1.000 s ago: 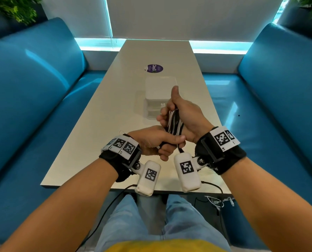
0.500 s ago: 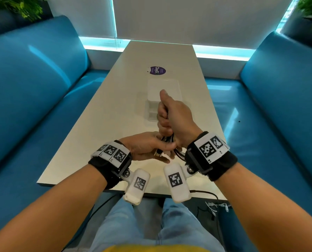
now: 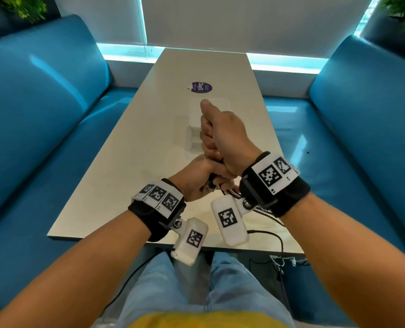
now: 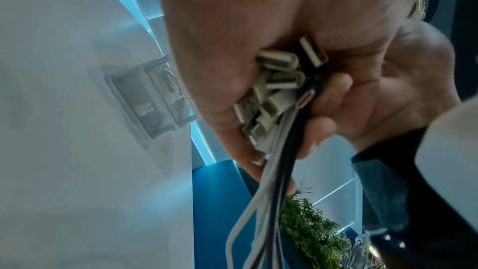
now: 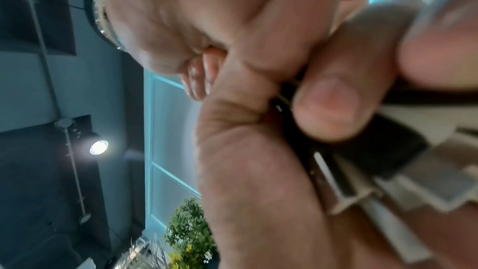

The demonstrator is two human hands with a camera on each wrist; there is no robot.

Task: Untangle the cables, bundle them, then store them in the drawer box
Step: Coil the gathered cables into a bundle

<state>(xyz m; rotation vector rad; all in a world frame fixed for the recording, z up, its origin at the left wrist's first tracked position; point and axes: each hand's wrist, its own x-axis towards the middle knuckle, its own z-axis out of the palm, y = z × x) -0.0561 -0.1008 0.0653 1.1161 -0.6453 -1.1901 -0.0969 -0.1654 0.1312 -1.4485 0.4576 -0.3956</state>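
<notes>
Gripped in both fists, the cables (image 4: 278, 150) are being held above the near half of the table (image 3: 126, 162). The left hand (image 3: 196, 178) is being kept low, its fingers curled round the plug ends, while the right hand (image 3: 225, 138) is being closed round the strands just above it, thumb raised. On the left a blue sofa (image 3: 43, 102) is being seen, then a purple sticker (image 3: 201, 87) on the table. The clear drawer box (image 3: 194, 129) is being partly hidden behind the right hand, just beyond the bundle. Loose cable lengths are being left hanging below the fists. Compared with a second ago, the right fist is being held farther forward, covering more of the box.
</notes>
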